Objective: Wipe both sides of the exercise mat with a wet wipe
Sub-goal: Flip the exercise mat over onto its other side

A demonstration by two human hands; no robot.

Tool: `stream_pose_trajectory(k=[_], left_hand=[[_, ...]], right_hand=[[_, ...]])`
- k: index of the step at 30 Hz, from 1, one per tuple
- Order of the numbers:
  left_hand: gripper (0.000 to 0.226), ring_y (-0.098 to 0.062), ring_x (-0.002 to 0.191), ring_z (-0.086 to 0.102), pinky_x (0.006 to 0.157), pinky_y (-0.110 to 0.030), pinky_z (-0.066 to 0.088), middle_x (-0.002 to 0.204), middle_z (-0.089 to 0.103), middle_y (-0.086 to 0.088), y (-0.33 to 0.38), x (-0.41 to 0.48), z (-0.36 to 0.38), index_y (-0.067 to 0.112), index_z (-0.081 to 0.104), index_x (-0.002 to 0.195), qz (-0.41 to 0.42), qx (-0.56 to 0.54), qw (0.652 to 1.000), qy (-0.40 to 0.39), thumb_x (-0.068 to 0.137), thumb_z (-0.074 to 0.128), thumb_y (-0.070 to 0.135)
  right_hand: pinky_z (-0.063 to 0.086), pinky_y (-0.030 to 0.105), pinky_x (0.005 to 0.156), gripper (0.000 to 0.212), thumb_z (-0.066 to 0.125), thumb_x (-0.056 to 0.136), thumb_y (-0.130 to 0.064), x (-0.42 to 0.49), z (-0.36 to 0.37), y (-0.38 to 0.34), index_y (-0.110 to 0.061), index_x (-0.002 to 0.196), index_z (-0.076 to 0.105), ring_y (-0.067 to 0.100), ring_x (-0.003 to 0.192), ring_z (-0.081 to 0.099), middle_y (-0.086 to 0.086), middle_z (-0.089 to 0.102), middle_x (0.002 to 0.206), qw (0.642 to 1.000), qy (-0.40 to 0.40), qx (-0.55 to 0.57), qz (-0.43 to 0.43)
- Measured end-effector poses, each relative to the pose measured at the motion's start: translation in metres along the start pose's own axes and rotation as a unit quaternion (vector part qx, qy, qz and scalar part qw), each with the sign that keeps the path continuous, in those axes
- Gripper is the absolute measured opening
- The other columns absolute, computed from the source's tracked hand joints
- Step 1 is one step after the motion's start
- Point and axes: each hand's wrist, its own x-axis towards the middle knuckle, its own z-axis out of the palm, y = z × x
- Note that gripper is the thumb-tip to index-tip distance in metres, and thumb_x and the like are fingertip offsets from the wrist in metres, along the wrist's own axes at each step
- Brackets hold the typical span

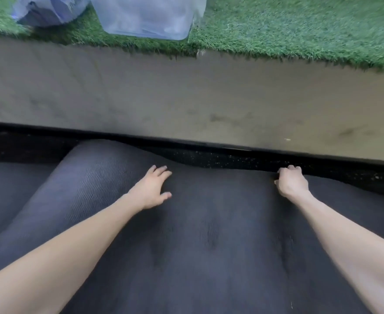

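Observation:
A dark grey exercise mat (209,234) fills the lower half of the view, with a ribbed, raised fold running along its left part. My left hand (152,189) rests on the mat with fingers spread and fairly straight. My right hand (290,181) curls its fingers over the mat's far edge and grips it. No wet wipe shows in either hand.
Beyond the mat lies a strip of black speckled rubber floor (209,158), then a grey concrete step face (186,98). Green artificial turf (300,26) tops it, carrying a translucent plastic bag (150,14) and a bluish bag (48,10).

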Motion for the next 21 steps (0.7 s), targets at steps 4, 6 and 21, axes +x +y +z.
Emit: stream_pose_trajectory(k=[4,6,21], left_hand=[[0.099,-0.024,0.155,0.0,0.115,-0.063,0.029,0.168,0.004,0.011,0.029,-0.008,0.052,0.033,0.015,0.159,-0.046,-0.015,0.995,-0.09,0.081,0.063,0.071],[0.108,-0.028,0.155,-0.007,0.115,-0.068,0.024,0.169,-0.005,0.008,0.059,-0.018,0.077,0.033,0.008,0.16,-0.037,0.009,0.991,-0.127,0.078,0.062,0.077],[0.133,-0.042,0.14,-0.042,0.104,-0.078,-0.017,0.157,-0.042,-0.002,0.158,-0.059,0.181,0.032,-0.029,0.152,0.068,0.116,0.985,-0.107,0.06,0.042,0.097]], right_hand=[[0.049,0.041,0.075,0.024,0.056,0.092,-0.006,0.01,0.05,-0.009,-0.007,0.114,0.065,0.032,0.117,0.041,0.013,0.052,0.115,0.997,0.054,0.045,0.017],[0.047,0.041,0.07,0.021,0.052,0.094,-0.005,0.008,0.061,-0.018,-0.004,0.112,0.063,0.033,0.114,0.041,0.014,0.052,0.113,0.993,0.092,0.072,-0.007],[0.025,0.044,0.117,0.066,0.059,0.096,-0.029,-0.043,0.066,0.011,0.001,0.148,0.031,0.036,0.147,0.014,0.021,0.025,0.153,0.986,0.009,0.145,-0.079]])
